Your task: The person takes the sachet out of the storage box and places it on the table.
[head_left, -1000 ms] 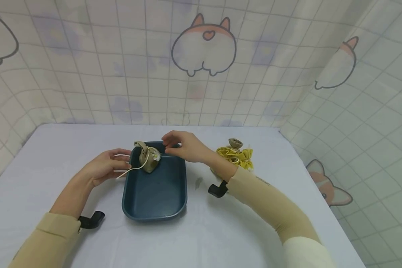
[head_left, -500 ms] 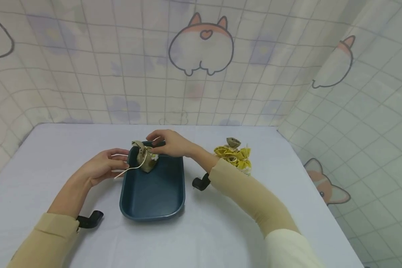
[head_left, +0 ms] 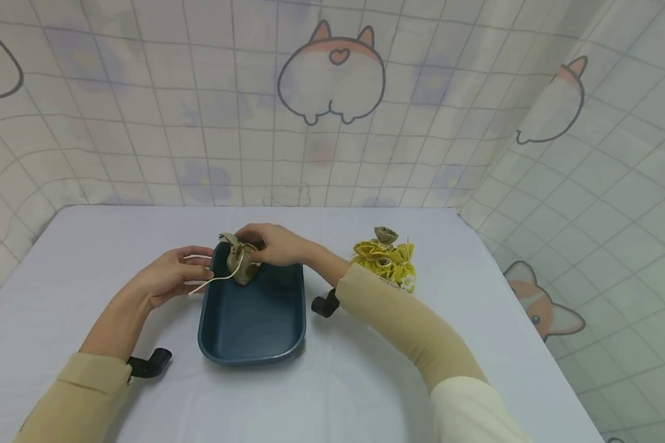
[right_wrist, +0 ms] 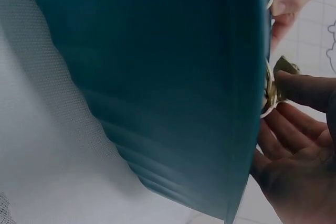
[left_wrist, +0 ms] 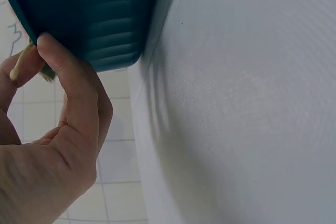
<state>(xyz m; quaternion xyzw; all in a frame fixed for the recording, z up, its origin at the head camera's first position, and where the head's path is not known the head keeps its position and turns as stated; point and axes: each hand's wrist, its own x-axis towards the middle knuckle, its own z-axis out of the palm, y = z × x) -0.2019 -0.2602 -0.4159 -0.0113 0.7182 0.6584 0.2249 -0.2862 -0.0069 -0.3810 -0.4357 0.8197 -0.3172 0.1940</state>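
A blue-green rectangular tray [head_left: 252,320] lies on the table. At its far left corner sits a small olive drawstring pouch [head_left: 238,264], its pale cord [head_left: 221,278] trailing over the left rim. My right hand [head_left: 279,243] grips this pouch from the right, thumb in front and fingers behind, hiding part of it. In the right wrist view, the thumb presses at the pouch's gathered top [right_wrist: 283,69]. At the left rim, my left hand [head_left: 174,274] holds the tray edge between thumb and fingers. The left wrist view shows a fingertip against the tray's outer wall [left_wrist: 100,19], beside the cord's end [left_wrist: 20,66].
On the right of the white-covered table [head_left: 366,369] is a group of yellow pouches [head_left: 385,261], one with a white flower. An olive pouch [head_left: 386,234] stands just behind them. A patterned tile-print curtain [head_left: 199,135] hangs along the back and right.
My right hand has moved left and down onto the olive pouch and closed around it. My left hand stays at the tray's rim.
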